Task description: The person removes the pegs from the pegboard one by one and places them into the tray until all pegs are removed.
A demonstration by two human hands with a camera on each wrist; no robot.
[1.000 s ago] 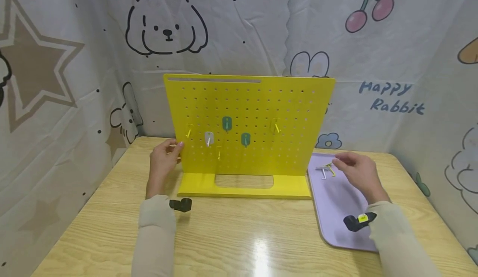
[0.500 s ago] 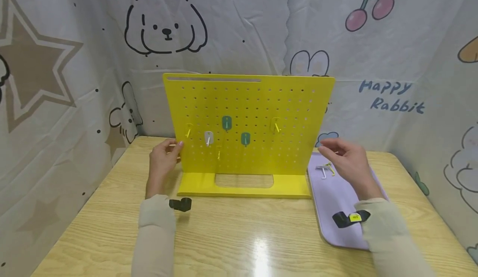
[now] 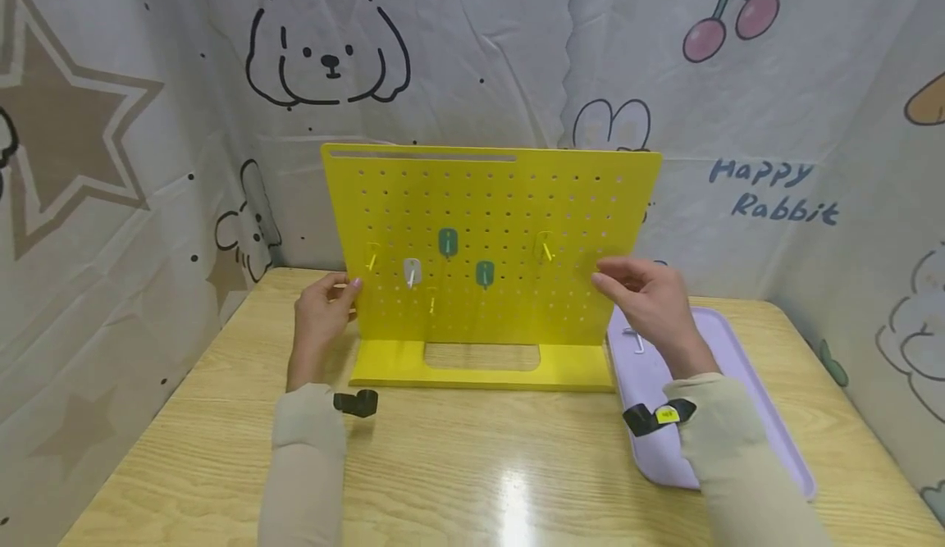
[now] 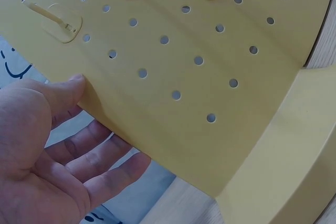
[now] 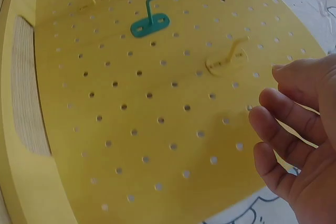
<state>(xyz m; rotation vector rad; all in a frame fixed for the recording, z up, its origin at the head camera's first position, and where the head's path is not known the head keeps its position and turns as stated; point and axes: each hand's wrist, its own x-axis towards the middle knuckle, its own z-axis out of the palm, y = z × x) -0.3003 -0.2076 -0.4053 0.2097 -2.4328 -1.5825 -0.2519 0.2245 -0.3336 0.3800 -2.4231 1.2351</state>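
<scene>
An upright yellow pegboard [image 3: 495,327] stands on its base on the table. My left hand [image 3: 317,321] grips its left edge, thumb on the front face and fingers behind, as the left wrist view shows. Close to the board's right side is my right hand [image 3: 653,305], fingers loosely bent and nothing in them. The board carries two green hooks [image 5: 150,24], a white hook [image 3: 412,272] and several yellow ones, among them a yellow hook [image 5: 228,59] just beyond my right fingertips and a yellow hook [image 4: 62,23] near my left thumb.
A lilac tray [image 3: 727,346] lies right of the board, partly under my right forearm. On it is a white hook [image 3: 636,342], partly hidden by my right hand. Printed curtains [image 3: 480,55] close off the back and both sides of the wooden table [image 3: 443,465].
My right hand has moved left from above the tray to the board's right edge, covering part of the loose hooks. My left hand has stayed at the left edge.
</scene>
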